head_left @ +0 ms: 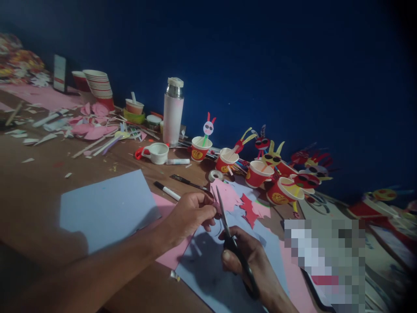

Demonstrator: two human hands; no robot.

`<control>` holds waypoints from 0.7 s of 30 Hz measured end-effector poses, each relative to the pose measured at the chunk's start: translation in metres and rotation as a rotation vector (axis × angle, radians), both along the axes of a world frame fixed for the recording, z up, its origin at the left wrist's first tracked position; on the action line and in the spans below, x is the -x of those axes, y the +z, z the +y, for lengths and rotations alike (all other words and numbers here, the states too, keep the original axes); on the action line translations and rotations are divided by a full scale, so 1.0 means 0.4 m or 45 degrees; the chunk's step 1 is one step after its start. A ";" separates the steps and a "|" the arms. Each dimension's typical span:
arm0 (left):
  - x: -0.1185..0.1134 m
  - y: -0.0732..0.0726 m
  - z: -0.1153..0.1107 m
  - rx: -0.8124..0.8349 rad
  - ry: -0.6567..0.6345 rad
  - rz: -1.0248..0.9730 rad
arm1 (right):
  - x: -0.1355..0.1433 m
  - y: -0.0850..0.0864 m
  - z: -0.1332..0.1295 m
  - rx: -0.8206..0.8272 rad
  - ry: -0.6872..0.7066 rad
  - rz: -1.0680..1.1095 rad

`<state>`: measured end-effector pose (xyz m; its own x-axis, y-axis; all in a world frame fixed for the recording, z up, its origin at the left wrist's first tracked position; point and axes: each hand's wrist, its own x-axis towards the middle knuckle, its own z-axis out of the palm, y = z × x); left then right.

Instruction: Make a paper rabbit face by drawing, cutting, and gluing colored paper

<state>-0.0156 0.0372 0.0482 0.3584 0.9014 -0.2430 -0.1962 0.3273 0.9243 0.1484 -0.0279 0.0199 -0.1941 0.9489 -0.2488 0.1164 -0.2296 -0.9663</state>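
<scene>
My left hand (190, 217) pinches a small pinkish paper piece (215, 206) between thumb and fingertips. My right hand (252, 256) is closed around the black handles of a pair of scissors (225, 224). The blades point up and away, slightly parted, right beside the pinched piece. Whether they touch it I cannot tell. Under both hands lies a pale blue paper sheet (208, 269) over pink paper. Just beyond the scissors are pink paper scraps (224, 191) and a jagged red paper piece (249, 211).
Red paper cups (200, 150) with paper figures on sticks curve along the back right. A white flask (173, 113), a tape roll (215, 175) and a marker (167, 190) lie or stand beyond my hands. Another pale blue sheet (107, 206) is at left, with paper scraps farther back.
</scene>
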 end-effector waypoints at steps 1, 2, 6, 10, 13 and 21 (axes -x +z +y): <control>0.000 0.001 0.000 0.002 0.002 -0.003 | 0.000 0.000 0.000 0.006 -0.001 0.002; 0.000 0.001 0.000 0.003 0.001 -0.005 | 0.000 0.000 0.000 0.013 0.004 0.000; 0.001 0.003 0.001 -0.011 -0.002 -0.001 | -0.002 0.003 0.002 0.012 0.033 -0.020; 0.001 0.007 0.000 -0.019 -0.023 0.001 | -0.004 0.009 0.001 0.014 0.038 -0.037; 0.001 0.010 0.000 -0.020 -0.036 0.012 | -0.003 0.014 0.000 0.015 0.040 -0.055; 0.001 0.000 0.003 -0.035 -0.041 0.006 | 0.003 0.002 -0.002 0.055 -0.013 0.007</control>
<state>-0.0160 0.0383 0.0484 0.3860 0.8958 -0.2205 -0.1813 0.3080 0.9340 0.1474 -0.0286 0.0206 -0.1857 0.9394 -0.2882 0.1082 -0.2720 -0.9562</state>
